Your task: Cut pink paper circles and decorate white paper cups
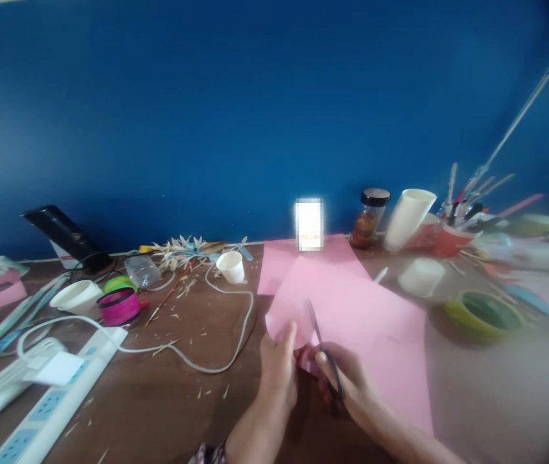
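Observation:
My left hand (278,361) grips a pink piece of paper (290,316) near its lower edge, with the thumb lying on top. In my right hand (346,377) is a pair of dark scissors (335,370), fingers closed around the handles. The blades point up and away, at the right edge of the held paper. Whether the blades are parted is blurred. Beyond both hands a large pink sheet (375,328) lies on the table, overlapping another pink sheet (274,264) behind it.
Left are a power strip (42,412), a white cable (207,370), a magenta ribbon roll (118,307) and a paper cup (231,266). Right stand a dark-lidded jar (370,219), a white cylinder (408,219) and a green tape roll (482,314). A blue wall (207,129) closes the back.

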The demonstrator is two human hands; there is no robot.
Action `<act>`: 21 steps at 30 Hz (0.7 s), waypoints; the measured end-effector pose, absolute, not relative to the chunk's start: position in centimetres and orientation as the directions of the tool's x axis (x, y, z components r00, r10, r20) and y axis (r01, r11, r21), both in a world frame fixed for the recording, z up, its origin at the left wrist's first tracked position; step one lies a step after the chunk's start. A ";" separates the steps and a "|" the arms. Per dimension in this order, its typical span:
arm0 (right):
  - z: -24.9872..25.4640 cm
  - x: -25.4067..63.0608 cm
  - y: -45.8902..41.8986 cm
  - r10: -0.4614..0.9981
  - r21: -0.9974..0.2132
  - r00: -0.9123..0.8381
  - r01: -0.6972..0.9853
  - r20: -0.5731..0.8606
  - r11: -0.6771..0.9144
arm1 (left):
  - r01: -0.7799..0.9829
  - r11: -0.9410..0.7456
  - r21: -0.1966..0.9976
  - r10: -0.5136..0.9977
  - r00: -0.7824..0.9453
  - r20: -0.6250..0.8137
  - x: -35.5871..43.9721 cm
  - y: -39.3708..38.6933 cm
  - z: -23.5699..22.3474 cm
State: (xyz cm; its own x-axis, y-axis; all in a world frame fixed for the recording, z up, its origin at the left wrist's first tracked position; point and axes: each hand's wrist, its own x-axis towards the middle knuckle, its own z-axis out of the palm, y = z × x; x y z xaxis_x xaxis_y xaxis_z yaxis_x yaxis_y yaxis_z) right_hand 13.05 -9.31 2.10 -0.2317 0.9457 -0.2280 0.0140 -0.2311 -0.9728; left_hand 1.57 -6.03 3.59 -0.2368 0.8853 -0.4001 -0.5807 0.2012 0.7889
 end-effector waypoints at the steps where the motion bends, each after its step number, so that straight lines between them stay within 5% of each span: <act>1: 2.1 13.1 -9.3 0.947 -0.975 -0.233 0.018 -0.221 -0.223 | -0.581 0.200 0.789 0.882 -0.245 -0.403 1.6 -6.0 3.6; 21: 2.3 13.3 -9.2 0.959 -0.982 -0.214 0.088 -0.184 -0.169 | -0.571 0.195 0.798 0.875 -0.266 -0.404 1.4 -6.0 3.5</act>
State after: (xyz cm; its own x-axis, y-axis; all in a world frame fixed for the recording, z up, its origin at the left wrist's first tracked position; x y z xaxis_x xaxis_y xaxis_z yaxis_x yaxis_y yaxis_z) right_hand 13.26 -9.23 2.32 -0.2143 0.9592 -0.1844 0.0877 -0.1692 -0.9817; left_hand 1.42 -6.00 3.53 -0.2663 0.8749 -0.4044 -0.5709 0.1949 0.7976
